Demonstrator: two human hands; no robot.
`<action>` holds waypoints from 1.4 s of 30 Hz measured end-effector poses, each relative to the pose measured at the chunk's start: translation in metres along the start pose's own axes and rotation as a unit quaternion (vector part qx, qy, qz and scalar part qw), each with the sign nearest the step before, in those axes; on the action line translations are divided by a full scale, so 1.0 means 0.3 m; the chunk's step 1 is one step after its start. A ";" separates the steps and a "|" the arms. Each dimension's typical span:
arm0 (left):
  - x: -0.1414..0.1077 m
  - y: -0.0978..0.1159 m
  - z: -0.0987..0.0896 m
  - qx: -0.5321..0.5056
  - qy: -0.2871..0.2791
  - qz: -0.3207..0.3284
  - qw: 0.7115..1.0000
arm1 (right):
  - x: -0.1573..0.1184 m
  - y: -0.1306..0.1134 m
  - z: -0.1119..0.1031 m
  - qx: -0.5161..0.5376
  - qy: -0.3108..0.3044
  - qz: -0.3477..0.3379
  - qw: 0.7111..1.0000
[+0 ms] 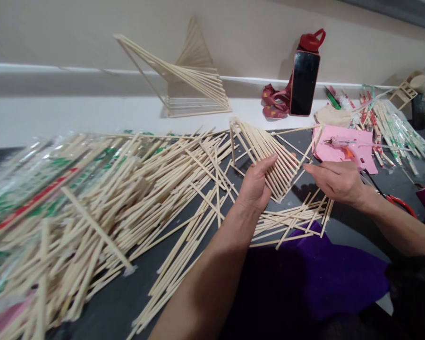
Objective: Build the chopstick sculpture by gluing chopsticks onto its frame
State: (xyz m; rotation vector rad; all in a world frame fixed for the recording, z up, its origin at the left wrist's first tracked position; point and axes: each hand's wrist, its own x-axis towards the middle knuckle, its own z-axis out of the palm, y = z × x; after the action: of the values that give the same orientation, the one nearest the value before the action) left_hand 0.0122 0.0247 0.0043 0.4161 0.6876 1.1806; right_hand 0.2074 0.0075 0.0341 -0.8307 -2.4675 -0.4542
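My left hand [257, 186] grips a small frame of wooden chopsticks [269, 148], its thumb lying over a fan of sticks set side by side in a twisted surface. At the frame's right corner, my right hand [335, 179] is closed in a pinch, fingertips close to the stick ends; what lies between them is too small to make out. Below the frame, loose chopsticks [293, 219] lie criss-crossed. A pink glue gun [345, 144] rests on a pink sheet [364, 160] behind my right hand.
A big pile of chopsticks [127, 203] and plastic-wrapped packs [31, 184] cover the left side. Against the wall stands a larger twisted stick frame [198, 89]. A phone [304, 82] leans on a red-capped bottle [310, 41]. More wrapped chopsticks [393, 123] and orange-handled pliers [400, 203] lie right.
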 end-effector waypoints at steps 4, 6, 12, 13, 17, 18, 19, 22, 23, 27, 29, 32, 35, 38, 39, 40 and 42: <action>0.004 -0.002 -0.006 0.013 -0.006 0.002 1.000 | 0.006 -0.003 0.017 -0.010 -0.002 -0.012 1.000; 0.006 -0.003 -0.009 0.020 -0.011 0.001 1.000 | 0.006 -0.004 0.025 -0.015 0.000 -0.020 1.000; 0.001 0.001 0.000 0.014 0.012 0.005 1.000 | -0.004 -0.003 0.034 -0.033 -0.024 -0.007 0.999; -0.001 0.002 0.002 0.011 0.014 0.001 1.000 | -0.005 -0.005 0.033 -0.036 -0.020 -0.008 0.999; -0.004 0.003 0.004 0.002 0.016 -0.009 1.000 | -0.004 -0.012 0.022 -0.034 0.016 -0.025 0.999; -0.004 0.003 0.003 0.003 0.016 -0.009 1.000 | -0.003 -0.013 0.020 -0.031 0.018 -0.026 0.999; -0.004 0.003 0.003 0.006 0.016 -0.008 1.000 | -0.001 -0.015 0.019 -0.029 0.016 -0.026 0.999; -0.003 0.002 0.002 0.014 0.012 0.001 1.000 | 0.006 -0.016 0.024 -0.032 -0.005 -0.014 0.999; -0.003 0.002 0.002 0.017 0.009 0.004 1.000 | 0.009 -0.015 0.027 -0.034 -0.011 -0.011 0.999; -0.002 0.002 -0.001 0.020 0.002 0.005 1.000 | 0.015 -0.014 0.039 -0.028 -0.016 -0.006 0.999; -0.002 0.002 -0.002 0.016 -0.001 0.002 1.000 | 0.015 -0.014 0.042 -0.024 -0.019 -0.003 1.000; -0.002 0.002 -0.003 0.010 -0.002 0.001 1.000 | 0.014 -0.015 0.041 -0.027 -0.024 0.000 0.999; -0.003 0.002 -0.003 0.008 0.002 0.000 1.000 | 0.016 -0.017 0.041 -0.034 -0.011 -0.006 0.999; -0.003 0.001 -0.001 0.013 0.004 -0.003 1.000 | 0.018 -0.020 0.043 -0.043 0.009 -0.014 0.999; -0.002 0.001 -0.001 0.016 0.004 -0.002 1.000 | 0.019 -0.021 0.044 -0.043 0.013 -0.014 0.999; -0.002 0.001 0.000 0.018 0.004 0.000 1.000 | 0.020 -0.022 0.044 -0.043 0.016 -0.014 0.999; -0.001 0.001 0.000 0.022 0.005 0.005 1.000 | 0.022 -0.023 0.043 -0.043 0.020 -0.012 0.999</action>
State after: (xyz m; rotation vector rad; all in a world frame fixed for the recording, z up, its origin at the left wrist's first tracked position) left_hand 0.0120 0.0245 0.0046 0.4499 0.7220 1.1794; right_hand 0.1939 0.0111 0.0260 -0.8183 -2.4383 -0.5849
